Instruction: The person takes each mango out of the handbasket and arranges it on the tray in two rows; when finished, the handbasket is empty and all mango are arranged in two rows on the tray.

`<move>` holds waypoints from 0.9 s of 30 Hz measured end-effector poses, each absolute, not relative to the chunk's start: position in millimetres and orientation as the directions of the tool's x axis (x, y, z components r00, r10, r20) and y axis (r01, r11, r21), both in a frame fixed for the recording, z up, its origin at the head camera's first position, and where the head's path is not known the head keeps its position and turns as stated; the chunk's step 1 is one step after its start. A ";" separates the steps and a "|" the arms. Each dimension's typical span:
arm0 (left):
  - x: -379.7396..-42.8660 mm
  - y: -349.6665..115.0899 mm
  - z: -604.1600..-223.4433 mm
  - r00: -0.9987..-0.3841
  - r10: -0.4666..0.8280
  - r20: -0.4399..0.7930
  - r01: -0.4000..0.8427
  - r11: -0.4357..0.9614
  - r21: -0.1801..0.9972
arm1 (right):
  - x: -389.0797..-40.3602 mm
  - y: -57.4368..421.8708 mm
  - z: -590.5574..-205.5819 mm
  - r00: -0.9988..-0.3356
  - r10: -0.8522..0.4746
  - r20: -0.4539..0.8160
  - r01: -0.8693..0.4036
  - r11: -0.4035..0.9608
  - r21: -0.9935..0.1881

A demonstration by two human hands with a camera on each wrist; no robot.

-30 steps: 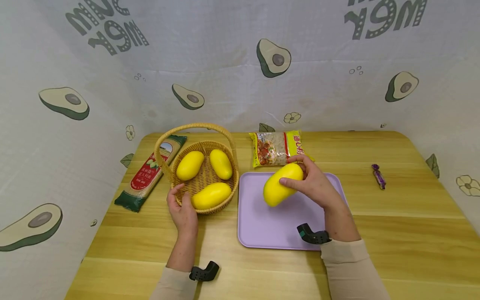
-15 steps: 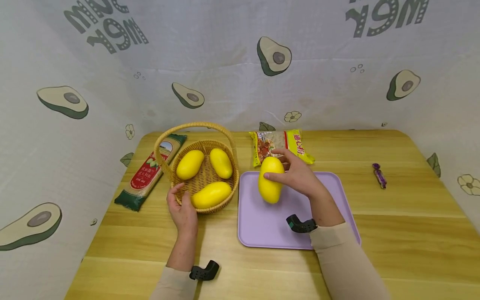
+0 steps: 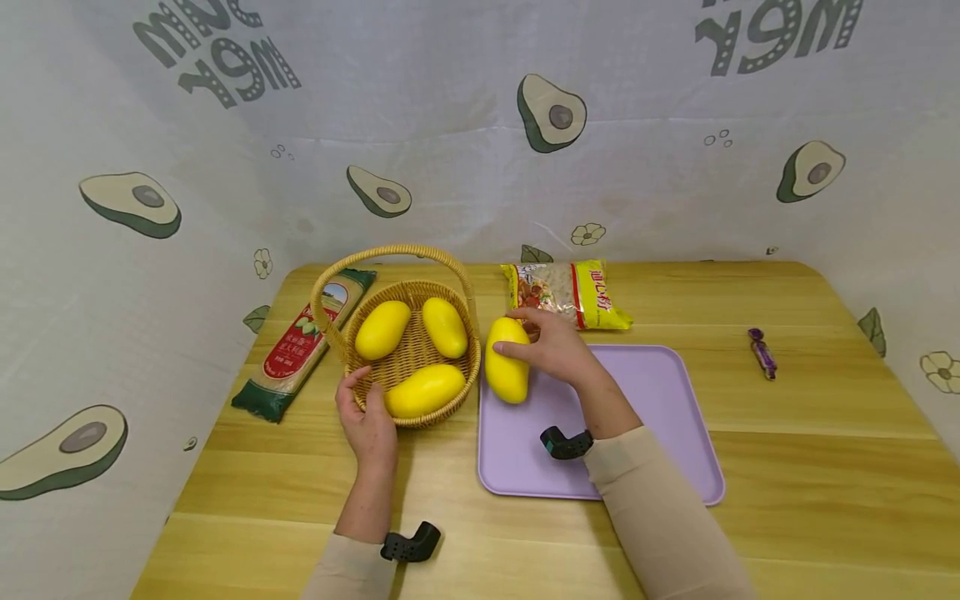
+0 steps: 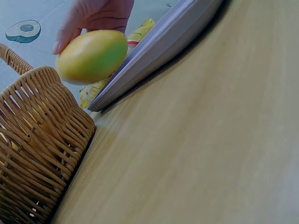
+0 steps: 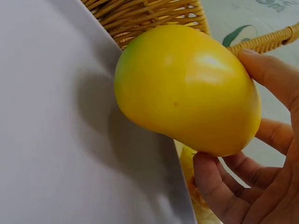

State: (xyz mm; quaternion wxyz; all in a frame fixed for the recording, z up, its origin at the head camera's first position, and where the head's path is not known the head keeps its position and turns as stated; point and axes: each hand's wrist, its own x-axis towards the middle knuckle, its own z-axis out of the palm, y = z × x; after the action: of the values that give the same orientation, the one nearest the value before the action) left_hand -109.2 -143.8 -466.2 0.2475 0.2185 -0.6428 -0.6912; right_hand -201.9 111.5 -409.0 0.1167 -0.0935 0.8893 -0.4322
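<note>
My right hand (image 3: 555, 346) holds a yellow mango (image 3: 507, 362) above the left edge of the lilac tray (image 3: 525, 482). In the right wrist view, the fingers and thumb grip one end of that mango (image 5: 187, 88), and its shadow falls on the tray. Just left of it stands a wicker basket (image 3: 408, 287) with a tall arched handle. Three more mangoes lie inside, one of them a mango (image 3: 425, 391) at the near side. At the basket's front left, my left hand (image 3: 369, 425) grips the rim; its fingers do not show in the left wrist view.
Left of the basket lies a red and green pasta packet (image 3: 303, 346), partly behind the handle. A yellow-ended food bag (image 3: 562, 293) rests behind the tray. Toward the right of the wooden table (image 3: 817, 467) is a purple wrapped candy (image 3: 762, 353).
My right hand has carried the mango leftward across the tray toward the basket, turning it more upright in the head view. My left hand has stayed at the basket's rim.
</note>
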 end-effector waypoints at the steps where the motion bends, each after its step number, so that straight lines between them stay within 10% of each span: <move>1: -109.3 -143.7 -466.4 -0.782 -0.623 0.016 0.062 -0.053 0.997 | -202.2 109.9 -410.3 -0.956 -0.265 -0.127 -0.066 0.615 -0.786; 27: -110.8 -144.9 -467.6 -0.786 -0.618 0.006 0.049 -0.053 0.997 | -206.7 99.0 -414.6 -0.956 -0.249 -0.157 -0.060 0.688 -0.723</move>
State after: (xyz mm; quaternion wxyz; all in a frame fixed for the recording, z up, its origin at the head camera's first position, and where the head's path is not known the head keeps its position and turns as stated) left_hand -110.8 -144.9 -467.6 0.2415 0.2206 -0.6445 -0.6911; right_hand -206.7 99.0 -414.6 0.1222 -0.0849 0.9106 -0.3856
